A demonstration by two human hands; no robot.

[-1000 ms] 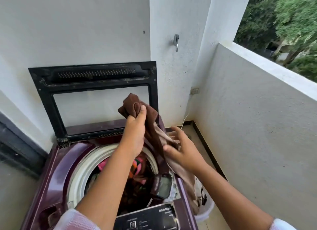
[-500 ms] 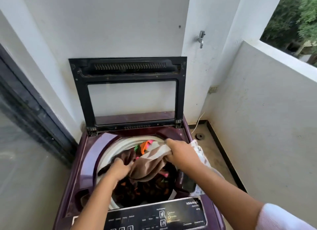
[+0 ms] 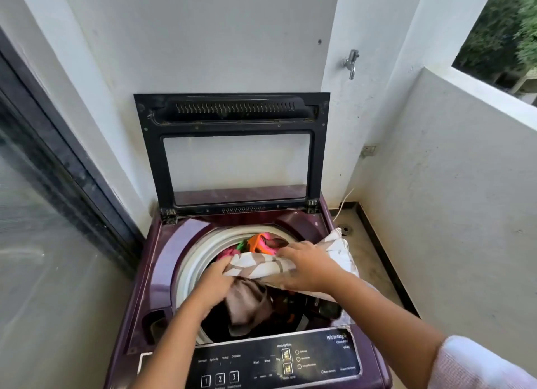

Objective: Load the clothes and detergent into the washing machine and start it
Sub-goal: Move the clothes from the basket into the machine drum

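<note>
Head view: left hand (image 3: 213, 284) and right hand (image 3: 308, 269), fingers curled, grip the patterned cloth (image 3: 255, 265) over the drum (image 3: 191, 261) mouth, tail draped past the right rim; soft, light, limp, so likely best gathered in bunches.

**Balcony corner, just the background bits**

Metal tap (image 3: 351, 62) sticks out of the white pillar (image 3: 366, 112) up top. Small wall plate (image 3: 369, 150) sits lower in the corner, with a thin white cable (image 3: 344, 201) trailing to the floor (image 3: 372, 261) and a round drain (image 3: 345, 229) nearby. Dark skirting (image 3: 383, 252) runs along the parapet wall (image 3: 465, 185). Glass door (image 3: 43, 243) on the left, green trees (image 3: 505, 34) top right.
</note>
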